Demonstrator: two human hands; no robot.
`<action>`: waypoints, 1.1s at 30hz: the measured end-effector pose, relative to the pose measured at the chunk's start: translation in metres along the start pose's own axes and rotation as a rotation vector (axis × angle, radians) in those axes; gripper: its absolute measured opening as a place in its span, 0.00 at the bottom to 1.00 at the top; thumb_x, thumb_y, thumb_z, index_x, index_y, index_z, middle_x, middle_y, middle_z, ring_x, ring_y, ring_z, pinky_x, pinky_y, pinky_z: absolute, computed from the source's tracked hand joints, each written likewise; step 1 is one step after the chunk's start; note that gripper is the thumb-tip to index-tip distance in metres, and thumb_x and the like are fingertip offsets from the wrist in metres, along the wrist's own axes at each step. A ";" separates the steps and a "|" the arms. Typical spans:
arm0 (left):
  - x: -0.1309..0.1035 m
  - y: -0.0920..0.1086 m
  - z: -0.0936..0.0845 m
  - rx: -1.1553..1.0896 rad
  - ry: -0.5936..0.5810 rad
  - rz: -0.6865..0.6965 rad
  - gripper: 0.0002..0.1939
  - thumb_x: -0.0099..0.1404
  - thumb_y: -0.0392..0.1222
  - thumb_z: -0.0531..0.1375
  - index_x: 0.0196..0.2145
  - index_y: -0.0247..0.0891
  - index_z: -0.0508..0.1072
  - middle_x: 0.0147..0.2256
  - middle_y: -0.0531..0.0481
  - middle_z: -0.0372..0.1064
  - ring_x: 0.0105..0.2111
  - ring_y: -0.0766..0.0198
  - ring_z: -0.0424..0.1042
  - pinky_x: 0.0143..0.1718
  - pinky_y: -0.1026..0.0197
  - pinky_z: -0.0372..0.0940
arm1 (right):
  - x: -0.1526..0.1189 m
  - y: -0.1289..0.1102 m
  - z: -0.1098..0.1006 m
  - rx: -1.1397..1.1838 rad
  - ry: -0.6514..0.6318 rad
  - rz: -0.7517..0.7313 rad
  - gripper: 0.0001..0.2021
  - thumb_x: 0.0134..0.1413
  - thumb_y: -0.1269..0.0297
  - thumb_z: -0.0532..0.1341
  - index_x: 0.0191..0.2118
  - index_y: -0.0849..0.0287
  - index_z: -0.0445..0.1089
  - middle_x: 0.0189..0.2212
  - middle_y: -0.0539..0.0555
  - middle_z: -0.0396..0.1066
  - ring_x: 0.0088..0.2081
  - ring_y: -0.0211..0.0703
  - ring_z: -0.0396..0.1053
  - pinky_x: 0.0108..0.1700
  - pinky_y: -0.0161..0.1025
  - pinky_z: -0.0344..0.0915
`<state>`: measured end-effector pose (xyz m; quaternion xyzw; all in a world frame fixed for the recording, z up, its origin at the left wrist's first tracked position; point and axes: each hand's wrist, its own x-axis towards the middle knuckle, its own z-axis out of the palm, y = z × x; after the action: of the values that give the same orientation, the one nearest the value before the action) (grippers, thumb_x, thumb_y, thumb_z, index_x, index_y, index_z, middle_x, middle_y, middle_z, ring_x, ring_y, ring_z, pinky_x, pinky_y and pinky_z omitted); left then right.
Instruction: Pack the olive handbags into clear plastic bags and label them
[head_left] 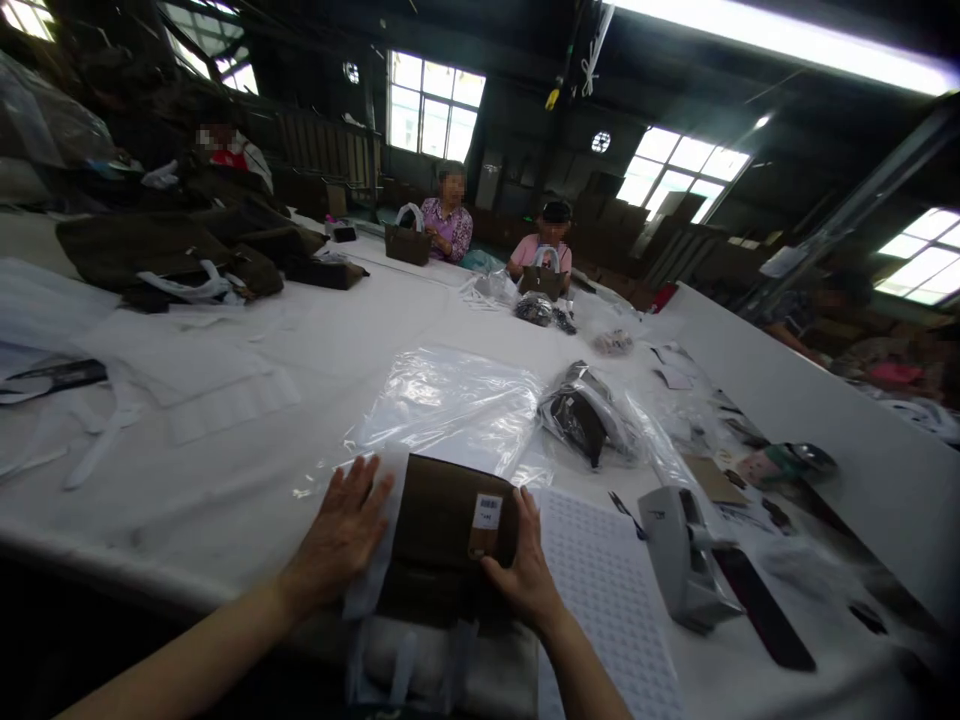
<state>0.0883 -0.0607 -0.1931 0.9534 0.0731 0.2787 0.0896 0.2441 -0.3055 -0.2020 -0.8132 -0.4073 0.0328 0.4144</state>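
Note:
A dark brown bag [439, 520] lies at the near edge of the table, with a white barcode label [487, 511] on a brown tag at its right side. White tissue paper [391, 475] runs along the bag's left edge. My left hand [349, 525] rests on that tissue with its fingers spread, holding nothing. On the right side, my right hand [525, 565] grips the bag's edge, thumb on top beside the tag and fingers at the far side. Pale wrapped straps [405, 665] hang at the bag's near end.
Clear plastic bags [450, 400] lie beyond the bag. To the right are a label sheet [600, 580], scissors [626, 512], a grey tape dispenser [679, 555] and a black phone [765, 610]. More brown bags [172, 250] sit back left. Two people [448, 220] work across the table.

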 end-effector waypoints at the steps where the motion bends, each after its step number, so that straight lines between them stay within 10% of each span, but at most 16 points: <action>1: 0.013 0.003 -0.002 0.031 -0.045 0.102 0.29 0.67 0.40 0.50 0.63 0.43 0.48 0.64 0.45 0.39 0.63 0.47 0.38 0.62 0.41 0.37 | 0.006 -0.007 0.000 -0.134 -0.005 -0.111 0.41 0.46 0.71 0.59 0.64 0.51 0.39 0.65 0.57 0.34 0.65 0.60 0.31 0.62 0.65 0.39; 6: 0.055 0.015 0.011 0.072 -0.253 0.294 0.28 0.68 0.46 0.50 0.63 0.39 0.49 0.63 0.47 0.45 0.63 0.50 0.40 0.63 0.42 0.32 | 0.044 -0.031 0.018 -0.409 -0.197 -0.261 0.35 0.51 0.72 0.55 0.64 0.50 0.43 0.65 0.54 0.39 0.65 0.58 0.34 0.62 0.65 0.38; 14: 0.055 0.003 0.063 -0.002 -0.444 0.229 0.32 0.68 0.48 0.48 0.64 0.39 0.38 0.64 0.47 0.39 0.64 0.52 0.36 0.62 0.37 0.32 | 0.061 0.009 0.062 -0.338 -0.298 -0.118 0.37 0.56 0.57 0.56 0.65 0.52 0.35 0.65 0.54 0.35 0.64 0.58 0.38 0.64 0.64 0.35; 20: 0.065 -0.004 0.042 -0.177 -0.392 0.225 0.28 0.67 0.49 0.50 0.63 0.45 0.49 0.63 0.50 0.44 0.63 0.51 0.40 0.62 0.41 0.41 | 0.061 0.020 0.061 -0.328 -0.336 -0.143 0.40 0.55 0.56 0.57 0.64 0.50 0.30 0.65 0.55 0.35 0.63 0.63 0.40 0.62 0.69 0.36; 24: 0.086 -0.065 0.022 -0.253 -0.154 -0.380 0.22 0.69 0.52 0.42 0.51 0.39 0.67 0.53 0.44 0.64 0.54 0.56 0.61 0.54 0.54 0.57 | 0.060 0.013 0.045 -0.296 -0.283 -0.239 0.37 0.55 0.54 0.56 0.65 0.49 0.36 0.64 0.56 0.41 0.63 0.66 0.43 0.59 0.70 0.45; 26: 0.096 -0.103 0.029 -0.209 -0.296 -0.711 0.24 0.68 0.54 0.42 0.46 0.36 0.69 0.43 0.43 0.70 0.44 0.55 0.68 0.45 0.56 0.62 | 0.064 0.010 0.034 -0.273 -0.164 -0.298 0.32 0.57 0.54 0.54 0.64 0.50 0.42 0.64 0.58 0.44 0.63 0.67 0.43 0.57 0.72 0.48; 29: 0.101 -0.140 0.059 -0.220 -0.521 -0.770 0.18 0.55 0.54 0.59 0.33 0.35 0.73 0.31 0.44 0.72 0.33 0.52 0.71 0.36 0.56 0.63 | 0.086 0.013 0.014 -0.234 0.033 -0.294 0.24 0.59 0.59 0.52 0.61 0.52 0.51 0.62 0.59 0.49 0.63 0.64 0.44 0.56 0.69 0.52; 33: 0.099 -0.140 0.087 -0.304 -0.542 -0.638 0.06 0.51 0.42 0.60 0.26 0.37 0.71 0.29 0.47 0.71 0.34 0.54 0.70 0.38 0.58 0.62 | 0.148 0.021 -0.001 -0.151 0.069 -0.191 0.17 0.58 0.67 0.54 0.53 0.54 0.60 0.54 0.59 0.60 0.57 0.52 0.58 0.54 0.55 0.62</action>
<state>0.2054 0.0827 -0.2435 0.8978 0.2956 -0.0155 0.3262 0.3569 -0.2113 -0.1741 -0.8004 -0.4696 -0.0655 0.3669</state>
